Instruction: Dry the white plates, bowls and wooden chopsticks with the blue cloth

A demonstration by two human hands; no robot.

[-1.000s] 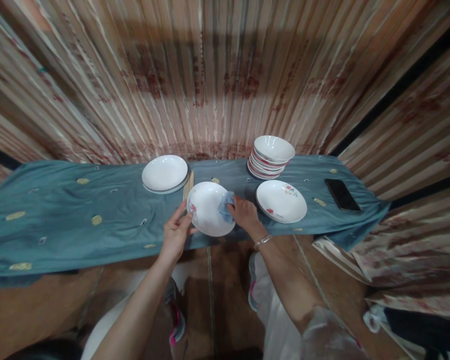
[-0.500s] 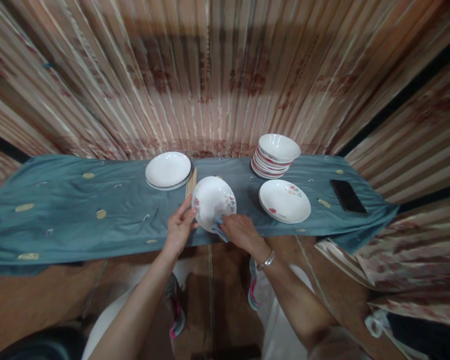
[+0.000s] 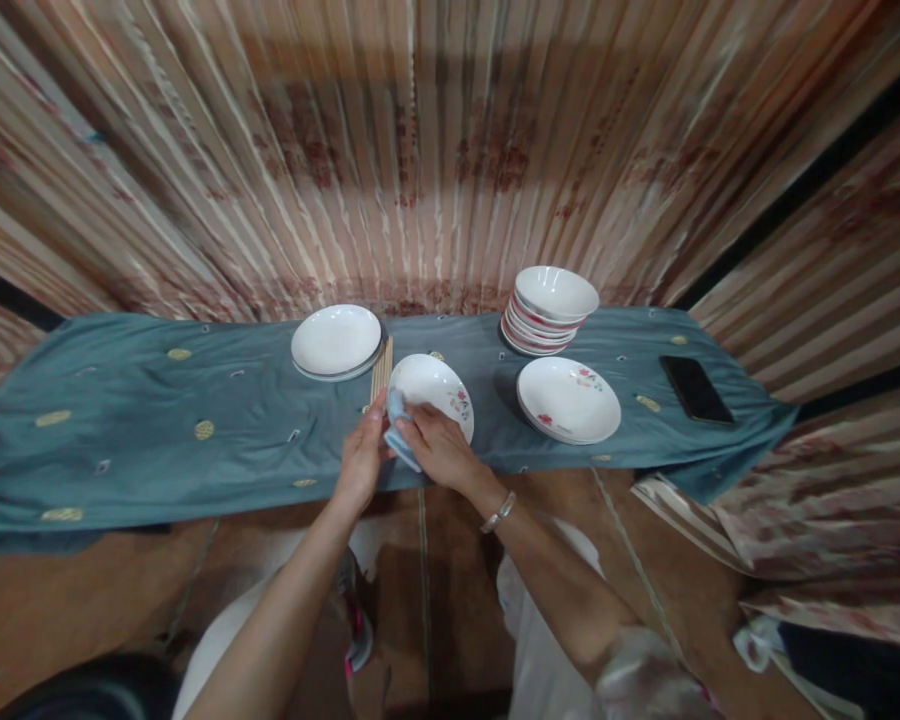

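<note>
My right wrist, fitted with a silver bracelet [image 3: 499, 512], extended across the front edge of the tabletop [image 3: 150, 430]. My left hand [image 3: 361, 458] gripped the left rim of a flowered plate [image 3: 436, 382]; its thumb was partly hidden. My right hand [image 3: 442, 445] pinched a light blue cloth [image 3: 397, 425] against that same rim, close beside the left fingers. The flowered plate was positioned near the middle of the front edge; I could not tell whether it touched the tabletop. To its right, near the front edge, sat a stack of flowered dishes [image 3: 568, 400]. A black phone [image 3: 695, 389] lay toward the right edge. Chopsticks [image 3: 382, 362] lay just beyond my left hand, beside stacked white plates [image 3: 336, 340]. Stacked bowls [image 3: 551, 308] stood near the back edge, before a patterned curtain [image 3: 450, 150].
</note>
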